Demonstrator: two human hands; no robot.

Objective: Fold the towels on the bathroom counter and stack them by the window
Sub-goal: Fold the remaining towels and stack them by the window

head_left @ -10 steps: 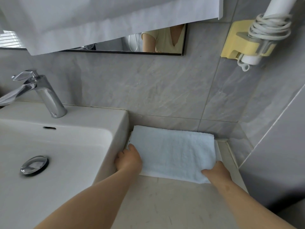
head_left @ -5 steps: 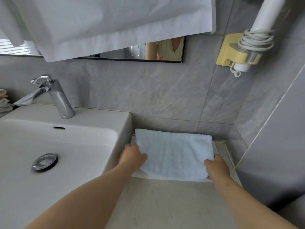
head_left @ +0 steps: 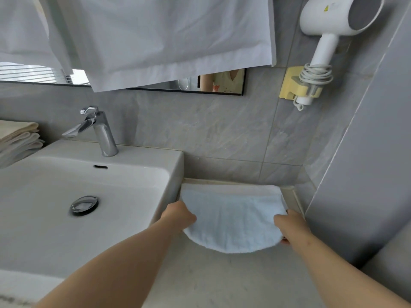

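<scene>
The left hand (head_left: 178,215) and right hand (head_left: 291,225) each pinch a side edge of the folded towel (head_left: 233,221), which sags between them over the desk (head_left: 222,281), so its unsupported middle layers may slide apart and unfold.

Bare forearms (head_left: 124,252); reflected in the mirror (head_left: 191,84), a pale yellow, short-sleeved V-neck top (head_left: 231,81).

white sink (head_left: 142,156) with chrome faucet (head_left: 101,130), wall hair dryer (head_left: 333,21) in yellow holder (head_left: 289,83), mirror (head_left: 222,82)
</scene>
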